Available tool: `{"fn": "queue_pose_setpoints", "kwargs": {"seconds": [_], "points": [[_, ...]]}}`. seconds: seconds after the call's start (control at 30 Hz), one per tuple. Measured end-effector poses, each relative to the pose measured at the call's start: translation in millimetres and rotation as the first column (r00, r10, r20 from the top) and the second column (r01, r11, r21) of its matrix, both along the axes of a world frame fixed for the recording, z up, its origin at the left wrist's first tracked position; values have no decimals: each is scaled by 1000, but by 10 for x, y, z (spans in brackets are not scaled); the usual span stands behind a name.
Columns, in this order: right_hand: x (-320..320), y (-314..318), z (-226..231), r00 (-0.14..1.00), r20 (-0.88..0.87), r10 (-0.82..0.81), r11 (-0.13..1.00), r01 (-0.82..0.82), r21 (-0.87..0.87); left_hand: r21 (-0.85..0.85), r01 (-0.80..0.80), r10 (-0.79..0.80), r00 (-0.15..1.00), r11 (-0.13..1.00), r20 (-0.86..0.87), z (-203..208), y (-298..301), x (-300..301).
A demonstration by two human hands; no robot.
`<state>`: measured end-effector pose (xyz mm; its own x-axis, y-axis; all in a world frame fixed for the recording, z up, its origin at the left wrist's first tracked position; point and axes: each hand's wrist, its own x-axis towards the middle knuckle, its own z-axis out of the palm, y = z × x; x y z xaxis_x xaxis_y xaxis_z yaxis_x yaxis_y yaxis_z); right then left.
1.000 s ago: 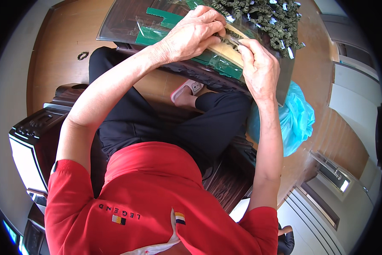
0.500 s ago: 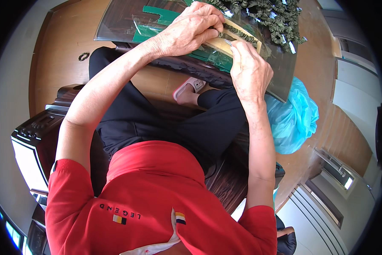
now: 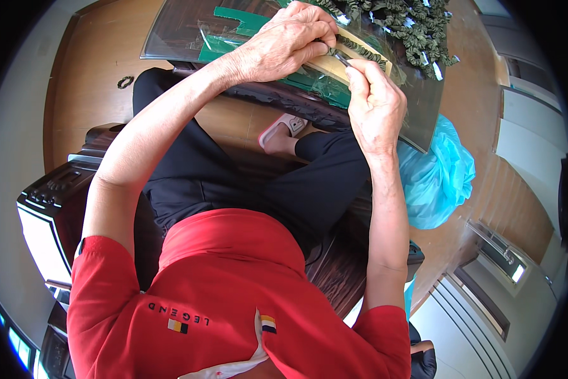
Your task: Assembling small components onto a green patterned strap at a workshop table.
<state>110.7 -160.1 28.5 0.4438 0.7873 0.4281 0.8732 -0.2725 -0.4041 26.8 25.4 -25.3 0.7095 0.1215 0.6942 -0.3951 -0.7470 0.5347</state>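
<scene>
At the table's near edge, both my hands work over a narrow pale wooden frame [image 3: 327, 65]. A gathered strip of dark green fabric [image 3: 362, 50] lies along it. My left hand [image 3: 289, 42] is closed, thumb and fingers pinching dark green fabric at the frame's left part. In my right hand [image 3: 377, 104], closed between thumb and forefinger, is a slim pointed metal tool [image 3: 341, 59]. Its tip is beside the left fingertips, at the fabric. Whether it is tweezers or a needle-like tool I cannot tell; the fingers cover the rest.
Dark green scrunchies [image 3: 416, 38] with white tags are heaped at the table's far right. Green tape [image 3: 236, 20] is stuck on the glass-topped table [image 3: 181, 31]. A light blue plastic bag [image 3: 438, 180] hangs by the right corner. One dark ring-shaped band [image 3: 125, 83] lies on the floor at left.
My right hand has shifted slightly right, and the metal tool is now angled differently, showing more of its length. The left hand has barely moved.
</scene>
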Motion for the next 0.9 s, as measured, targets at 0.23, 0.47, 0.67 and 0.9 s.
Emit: {"fn": "queue_pose_setpoints", "kwargs": {"seconds": [0.23,0.47,0.67,0.9], "points": [[-1,34,26,1000,-5,8,1000,-8,4,-4,4,-4,996,1000,89,-94,-13,59],[21,27,13,1000,-21,7,1000,-7,-13,-14,146,-146,989,989,-18,-174,132,74],[135,62,-19,984,-99,149,988,-145,47,-36,165,-164,986,986,19,164,77,-129],[233,-62,-4,971,157,179,983,-171,-61,166,120,-139,984,979,109,128,106,-56]]}}
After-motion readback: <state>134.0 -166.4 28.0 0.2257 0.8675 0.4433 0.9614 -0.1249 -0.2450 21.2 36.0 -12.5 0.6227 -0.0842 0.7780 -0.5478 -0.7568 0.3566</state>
